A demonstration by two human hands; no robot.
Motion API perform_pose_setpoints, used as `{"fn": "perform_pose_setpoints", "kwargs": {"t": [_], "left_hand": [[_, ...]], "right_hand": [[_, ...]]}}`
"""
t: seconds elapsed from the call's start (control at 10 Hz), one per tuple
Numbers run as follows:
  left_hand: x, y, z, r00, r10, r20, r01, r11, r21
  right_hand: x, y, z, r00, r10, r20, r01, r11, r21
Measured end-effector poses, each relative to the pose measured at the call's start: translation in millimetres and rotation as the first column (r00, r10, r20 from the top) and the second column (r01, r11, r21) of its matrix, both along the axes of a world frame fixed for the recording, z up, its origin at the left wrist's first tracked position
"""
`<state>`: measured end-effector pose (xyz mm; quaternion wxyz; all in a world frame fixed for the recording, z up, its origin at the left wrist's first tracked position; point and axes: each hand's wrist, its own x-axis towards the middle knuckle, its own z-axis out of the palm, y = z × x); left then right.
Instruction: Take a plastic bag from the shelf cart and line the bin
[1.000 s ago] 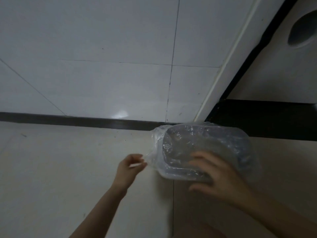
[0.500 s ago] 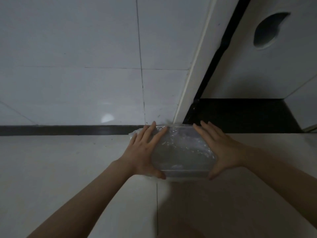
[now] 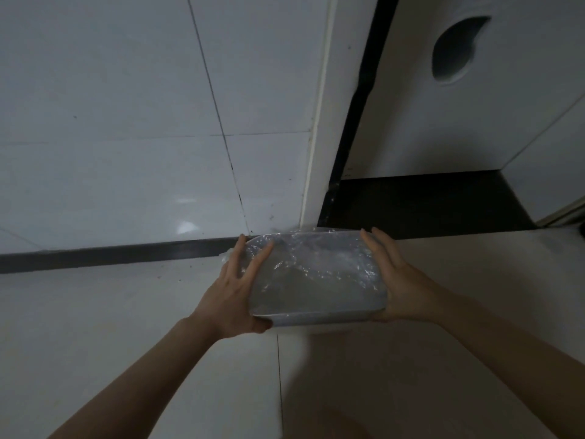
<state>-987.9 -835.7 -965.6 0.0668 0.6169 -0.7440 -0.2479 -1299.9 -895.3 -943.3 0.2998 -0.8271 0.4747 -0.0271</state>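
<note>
L hand (image 3: 235, 299) is spread flat on the bin's (image 3: 319, 318) left end, fingers splayed over the plastic bag (image 3: 316, 274), thumb hooked under the near corner. R hand (image 3: 399, 283) presses the right end w/ fingers straight, so I see the bin gripped between both palms. Bag's clear, crinkled, stretched across the top & over the rim. Bin sits low by the tiled wall (image 3: 126, 122), at the corner next to a dark door gap (image 3: 354, 122).
</note>
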Motion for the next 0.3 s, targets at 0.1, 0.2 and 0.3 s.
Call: {"fn": "perform_pose_setpoints", "kwargs": {"t": [0.1, 0.2, 0.3], "left_hand": [[4.5, 1.9, 7.0, 0.998, -0.039, 0.042, 0.037, 0.999, 0.032], [6.6, 1.5, 25.4, 0.998, -0.029, 0.055, 0.027, 0.999, 0.04], [-0.6, 1.1, 58.5, 1.0, 0.026, 0.017, -0.027, 0.997, 0.068]], "right_hand": [[-2.9, -0.9, 8.4, 0.997, 0.009, -0.073, -0.004, 0.997, 0.072], [0.8, 0.3, 33.2, 0.994, -0.015, -0.107, 0.032, 0.987, 0.155], [18.1, 2.5, 67.7, 0.996, -0.02, -0.082, 0.034, 0.985, 0.168]]}}
